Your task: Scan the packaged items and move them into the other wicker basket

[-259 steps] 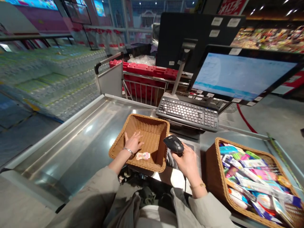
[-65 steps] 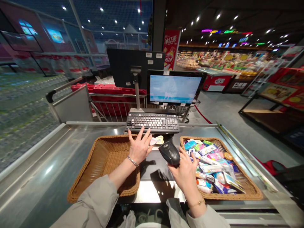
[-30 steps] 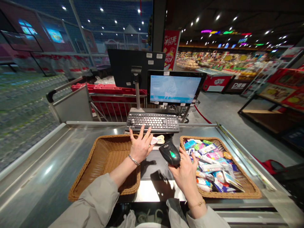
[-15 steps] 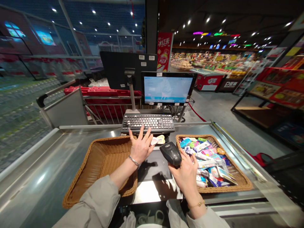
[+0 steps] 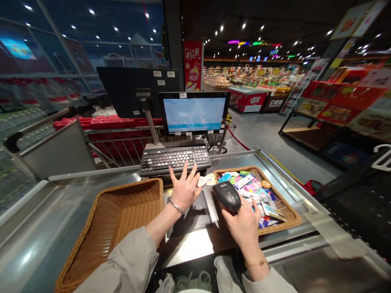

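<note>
My left hand [image 5: 184, 191] is palm down at the front edge of the black keyboard [image 5: 175, 158], some fingers spread over its keys. Between its thumb and index finger is a small white and pale-yellow package [image 5: 210, 179]; its exact kind is unclear. In my right hand [image 5: 246, 221] is a black barcode scanner [image 5: 226, 196], its head pointing forward and left. The scanner overlaps the near left edge of a wicker basket [image 5: 295, 221] filled with small colourful packages [image 5: 244, 182]. Left of my left hand stands a second wicker basket [image 5: 128, 215], with nothing seen inside.
Behind the keyboard stands a lit monitor [image 5: 194, 114], with a second dark screen [image 5: 122, 91] facing away. Both baskets rest on a metal counter [image 5: 27, 244]. Beyond are a shopping cart [image 5: 122, 142] and a shelf of red boxes [image 5: 339, 99].
The view has turned right, shifting the counter and baskets leftward. Relative to them, both hands have moved right, the package and scanner moving with them. The scanner now overlaps the full basket's edge.
</note>
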The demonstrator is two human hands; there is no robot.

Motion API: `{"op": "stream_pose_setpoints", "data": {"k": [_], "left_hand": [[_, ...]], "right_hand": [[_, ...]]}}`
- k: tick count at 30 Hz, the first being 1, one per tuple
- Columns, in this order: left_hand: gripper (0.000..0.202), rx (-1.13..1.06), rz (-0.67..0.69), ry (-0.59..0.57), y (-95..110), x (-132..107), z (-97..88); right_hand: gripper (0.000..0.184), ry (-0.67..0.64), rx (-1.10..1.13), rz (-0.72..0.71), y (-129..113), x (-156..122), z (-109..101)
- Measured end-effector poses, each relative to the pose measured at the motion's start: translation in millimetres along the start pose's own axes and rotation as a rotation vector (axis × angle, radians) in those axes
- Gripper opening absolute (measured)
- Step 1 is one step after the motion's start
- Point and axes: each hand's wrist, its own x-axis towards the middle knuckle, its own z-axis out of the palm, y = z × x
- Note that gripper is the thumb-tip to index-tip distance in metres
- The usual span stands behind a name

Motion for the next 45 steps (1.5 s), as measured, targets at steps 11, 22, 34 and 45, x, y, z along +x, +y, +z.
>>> {"op": "stream_pose_setpoints", "data": {"k": [11,22,34,45], "left_hand": [[0.037,-0.098,0.075,-0.041,46,21,24.9],[0.039,-0.165,0.177,-0.114,100,41,56.3],[0.037,-0.215,0.242,-0.118,145,70,85.4],[0.051,-0.226,0.194,-0.183,154,74,99.5]], "right_hand": [[0.038,0.022,-0.054,0.218,41,-1,-21],[0.050,0.072,-0.155,0.413,85,-2,-49],[0.050,0.127,-0.162,0.540,105,-2,-77],[0.048,0.104,-0.134,0.523,111,-4,-72]]}}
